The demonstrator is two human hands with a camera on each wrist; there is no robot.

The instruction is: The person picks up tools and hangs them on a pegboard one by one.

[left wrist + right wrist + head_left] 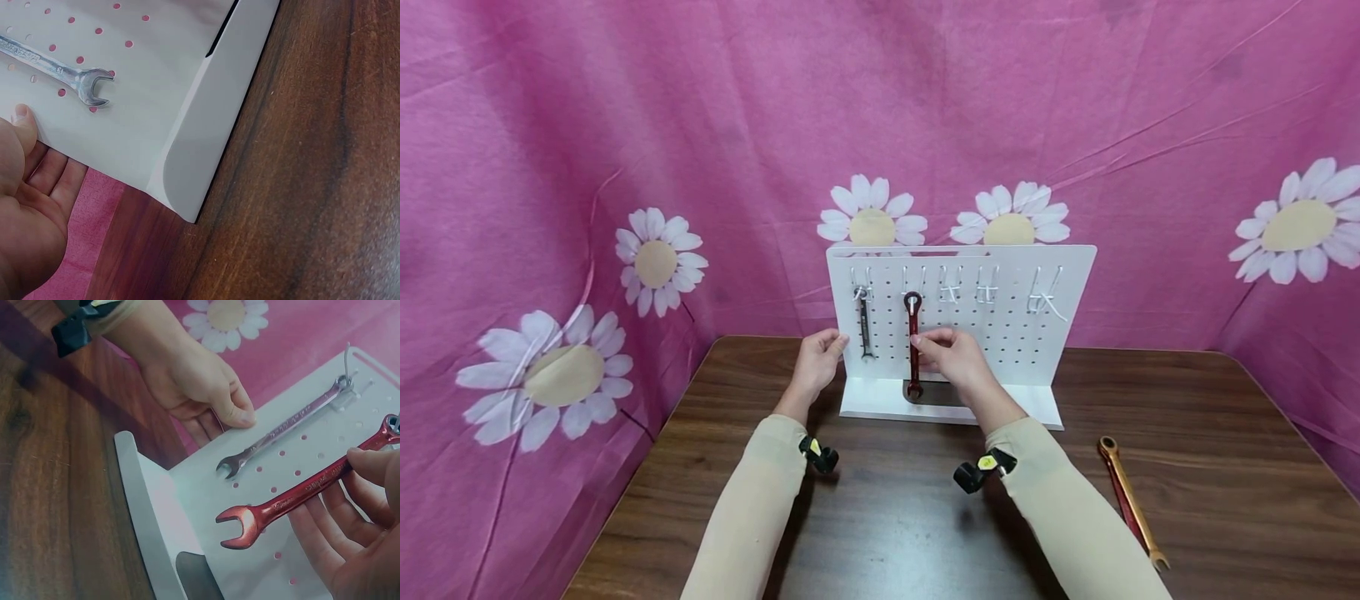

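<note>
My right hand [958, 364] pinches the shaft of a red combination wrench [300, 490] between thumb and fingers. The wrench hangs upright against a white pegboard [1030, 340], its ring end at a hook and its open end down. At the board's left edge, my left hand [812, 365] grips with the thumb on the front and the fingers behind. Just inside that edge hangs a silver combination wrench [864, 325], its ring on the leftmost hook. In the left wrist view its open jaw lies near my thumb.
Several white wire hooks [987, 287] line the board's upper part, right of the red wrench. On the brown wooden table [1225, 433], at the right, a gold wrench [1133, 500] lies partly over another red tool [1123, 503]. Behind stands a pink flowered curtain [760, 125].
</note>
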